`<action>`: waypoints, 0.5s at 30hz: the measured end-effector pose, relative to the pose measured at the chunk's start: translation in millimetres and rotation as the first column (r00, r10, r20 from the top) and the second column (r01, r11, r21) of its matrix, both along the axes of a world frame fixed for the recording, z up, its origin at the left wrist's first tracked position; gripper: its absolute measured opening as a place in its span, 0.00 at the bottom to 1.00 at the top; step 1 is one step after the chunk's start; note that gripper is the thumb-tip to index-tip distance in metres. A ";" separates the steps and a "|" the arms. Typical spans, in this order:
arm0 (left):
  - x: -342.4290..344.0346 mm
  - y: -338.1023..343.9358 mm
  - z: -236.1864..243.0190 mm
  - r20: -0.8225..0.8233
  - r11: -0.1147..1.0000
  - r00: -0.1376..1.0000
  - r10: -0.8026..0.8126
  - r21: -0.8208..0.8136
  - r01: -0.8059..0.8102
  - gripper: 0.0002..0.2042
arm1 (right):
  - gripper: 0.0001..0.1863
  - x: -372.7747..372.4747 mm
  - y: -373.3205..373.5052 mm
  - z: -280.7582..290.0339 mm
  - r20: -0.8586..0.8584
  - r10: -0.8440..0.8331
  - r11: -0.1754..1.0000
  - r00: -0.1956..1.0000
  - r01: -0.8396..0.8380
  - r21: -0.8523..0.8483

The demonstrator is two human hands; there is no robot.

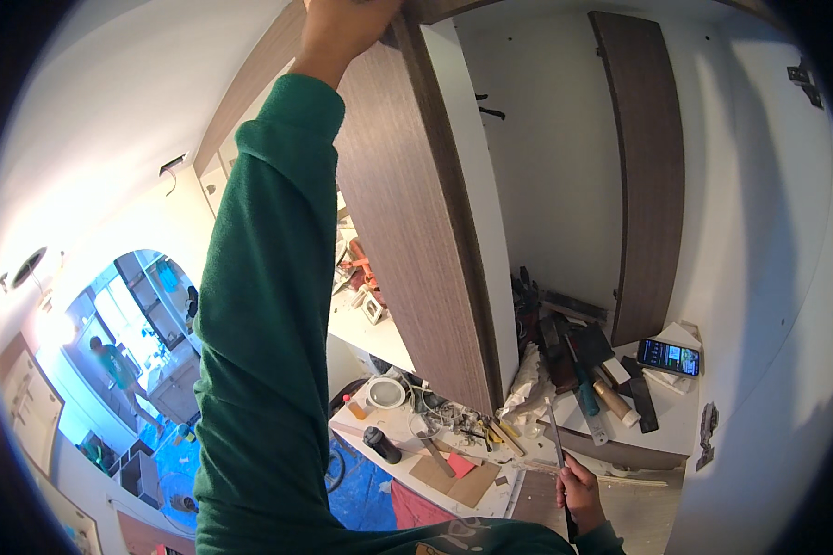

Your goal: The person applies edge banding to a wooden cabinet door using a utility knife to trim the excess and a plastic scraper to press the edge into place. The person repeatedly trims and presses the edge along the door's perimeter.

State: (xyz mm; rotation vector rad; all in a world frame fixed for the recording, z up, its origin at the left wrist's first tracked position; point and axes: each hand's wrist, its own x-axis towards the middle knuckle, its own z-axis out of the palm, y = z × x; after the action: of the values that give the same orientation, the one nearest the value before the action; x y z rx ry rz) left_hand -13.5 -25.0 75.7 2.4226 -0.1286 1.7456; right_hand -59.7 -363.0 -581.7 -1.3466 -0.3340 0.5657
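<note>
1 slim tool (557,439) in right hand (580,492) (left hand (350,25) at brown panel (421,213))

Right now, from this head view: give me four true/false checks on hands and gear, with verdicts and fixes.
1. The left hand is raised above the right hand. True.
2. The right hand is empty. False: it holds a thin tool.
3. A green sleeve covers the left forearm. True.
4. The phone's screen is dark. False: the phone has a lit screen.
</note>
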 end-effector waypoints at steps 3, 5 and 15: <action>5.6 13.1 10.3 0.009 0.989 0.990 -0.138 -0.049 0.138 0.11 | 0.25 -2.1 -1.2 -3.8 0.021 -0.032 0.999 0.999 0.032 -0.005; 1.6 26.2 22.8 0.004 0.990 0.991 -0.136 0.027 0.136 0.11 | 0.25 -1.1 -1.7 -7.7 0.038 -0.033 0.999 0.999 0.033 -0.001; -10.4 -3.5 5.1 -0.041 0.992 0.992 0.121 0.049 -0.119 0.13 | 0.24 -1.8 -0.6 -2.2 0.044 -0.045 0.999 0.998 0.045 0.001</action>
State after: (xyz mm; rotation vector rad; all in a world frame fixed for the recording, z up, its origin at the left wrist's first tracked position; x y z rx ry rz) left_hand -23.9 -28.5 80.8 2.5490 -0.0185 1.7552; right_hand -61.6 -363.6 -583.9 -1.3648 -0.3387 0.4990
